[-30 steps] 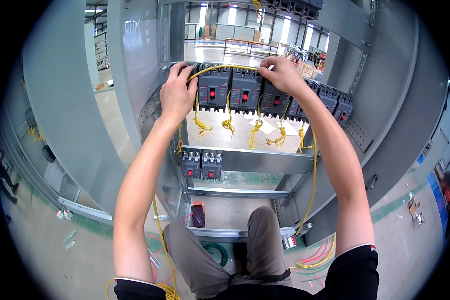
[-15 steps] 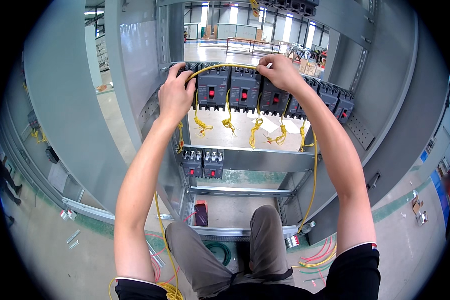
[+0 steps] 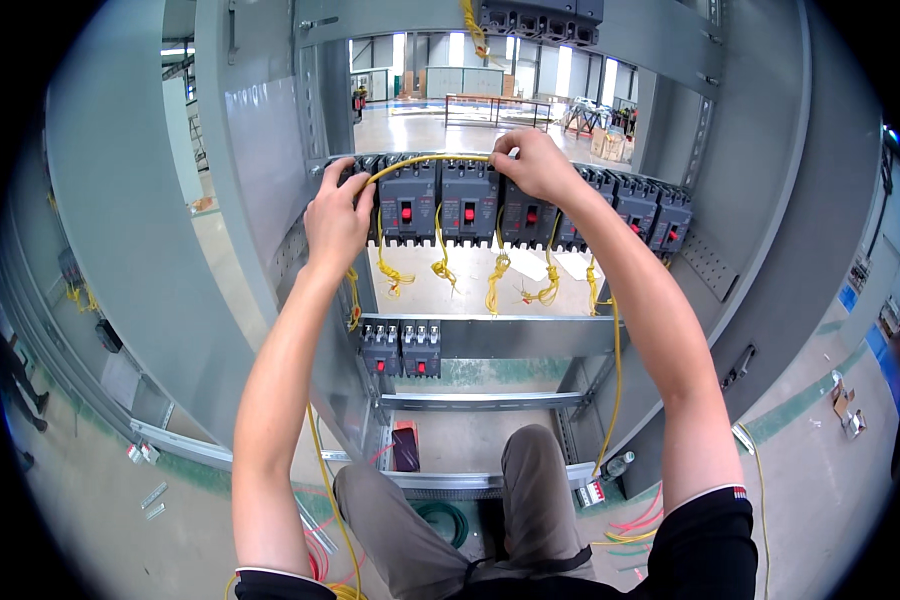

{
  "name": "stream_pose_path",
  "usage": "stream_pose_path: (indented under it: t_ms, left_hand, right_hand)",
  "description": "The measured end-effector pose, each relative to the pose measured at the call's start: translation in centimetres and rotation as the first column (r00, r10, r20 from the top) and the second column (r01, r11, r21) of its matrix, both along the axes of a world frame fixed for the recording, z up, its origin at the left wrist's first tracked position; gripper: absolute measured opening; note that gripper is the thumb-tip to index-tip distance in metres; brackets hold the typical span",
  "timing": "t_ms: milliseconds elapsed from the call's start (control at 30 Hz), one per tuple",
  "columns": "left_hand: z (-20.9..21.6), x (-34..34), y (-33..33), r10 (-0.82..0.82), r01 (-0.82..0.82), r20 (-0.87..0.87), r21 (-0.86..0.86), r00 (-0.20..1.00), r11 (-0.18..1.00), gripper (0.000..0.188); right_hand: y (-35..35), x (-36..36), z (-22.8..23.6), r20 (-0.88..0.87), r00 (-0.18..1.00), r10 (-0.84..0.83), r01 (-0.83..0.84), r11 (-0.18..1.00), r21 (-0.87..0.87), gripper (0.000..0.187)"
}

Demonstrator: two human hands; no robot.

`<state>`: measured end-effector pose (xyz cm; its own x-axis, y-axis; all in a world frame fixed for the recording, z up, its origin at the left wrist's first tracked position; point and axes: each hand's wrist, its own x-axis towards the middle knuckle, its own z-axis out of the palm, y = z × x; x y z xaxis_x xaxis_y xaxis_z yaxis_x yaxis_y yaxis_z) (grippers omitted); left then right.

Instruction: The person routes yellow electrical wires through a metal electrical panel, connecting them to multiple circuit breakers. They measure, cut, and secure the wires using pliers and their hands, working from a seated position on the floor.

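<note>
Wire (image 3: 430,157) between the fingers (image 3: 354,184) was plain yellow. Breakers (image 3: 407,190) just below: dark grey, toggles (image 3: 469,211) red. Wire bundles (image 3: 497,285) further below were yellow too. Cabinet panel (image 3: 110,200) left of the fingers was grey.

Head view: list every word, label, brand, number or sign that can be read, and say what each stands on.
No text is legible enough to quote.
Upper-row circuit breakers: small pale and reddish print on the front faces, too small to read.
Lower pair of circuit breakers: any front marking is too small to read.
Small red-and-white item on the floor: dark marks, too small to tell whether they are writing.
</note>
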<state>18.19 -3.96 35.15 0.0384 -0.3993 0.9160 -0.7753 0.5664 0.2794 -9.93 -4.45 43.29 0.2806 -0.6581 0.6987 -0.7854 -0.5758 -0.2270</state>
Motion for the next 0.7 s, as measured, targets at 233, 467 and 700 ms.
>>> stream_pose_path:
  t_ms: [233,467,700]
  left_hand:
    - [-0.2,0.5,-0.3,0.022,-0.02,0.036,-0.06,0.999,0.998,0.017]
    - [0.4,0.2,-0.3,0.0,0.009,0.074,-0.132,0.997,0.991,0.016]
    - [0.2,0.4,-0.9,0.035,-0.028,0.067,-0.107,0.997,0.994,0.017]
  right_hand:
    - [0.4,0.6,0.0,-0.003,1.0,-0.005,0.005,1.0,-0.021,0.022]
    - [0.7,0.1,0.2,0.006,0.999,-0.035,0.035,0.999,-0.016,0.022]
    - [-0.8,0.0,-0.2,-0.022,0.997,-0.073,0.072,0.997,-0.034,0.025]
